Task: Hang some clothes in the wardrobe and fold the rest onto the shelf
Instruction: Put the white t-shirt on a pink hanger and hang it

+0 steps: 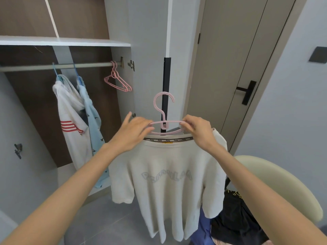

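Currently the cream T-shirt (168,165) hangs on a pink hanger (166,122), held up in front of the open wardrobe (70,41), right of the rail (35,68) and below it. Right grip (200,131) pinches the hanger's right arm above the collar. Left grip (131,135) released: fingers fairly straight, lying over the hanger's left arm, thumb splayed. On the rail: white striped shirt (70,110), light blue shirt (92,110) beside it, spare pink hangers (118,82) further right. Dark clothes (235,218) lie on a cream chair (283,183).

Tally by kind

Three shirts: striped shirt (70,119), pale blue shirt (92,114), cream shirt (168,183). Two blue hangers (56,73), one pink hanger (163,110) under the cream shirt, at least two bare pink hangers (117,81).
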